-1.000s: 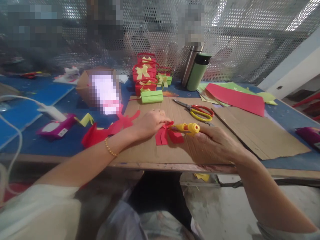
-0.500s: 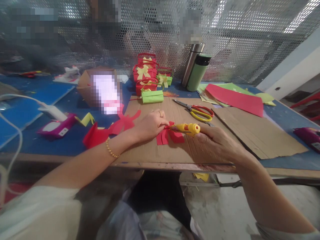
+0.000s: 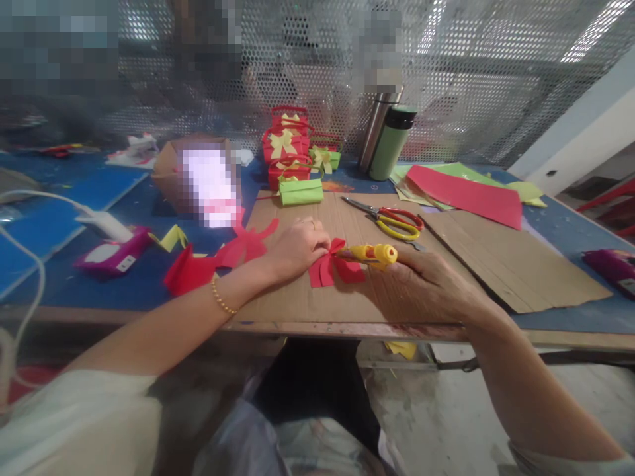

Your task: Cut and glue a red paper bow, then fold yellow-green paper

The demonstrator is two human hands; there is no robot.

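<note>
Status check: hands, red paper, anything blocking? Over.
Left hand holding red paper. Right hand gripping yellow glue gun, tip at paper. Scissors just beyond, not between them.

i count one left hand (image 3: 298,248), one right hand (image 3: 436,283), one yellow glue gun (image 3: 370,254), one pair of scissors (image 3: 397,225) just beyond, one beaded bracelet (image 3: 219,301), two bottles (image 3: 390,149) and five little paper baskets (image 3: 301,192), three red, two green.

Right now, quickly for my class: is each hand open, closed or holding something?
Left hand: curled at the red paper; whether pinching cannot be told.
Right hand: closed, holding the yellow glue gun.
</note>
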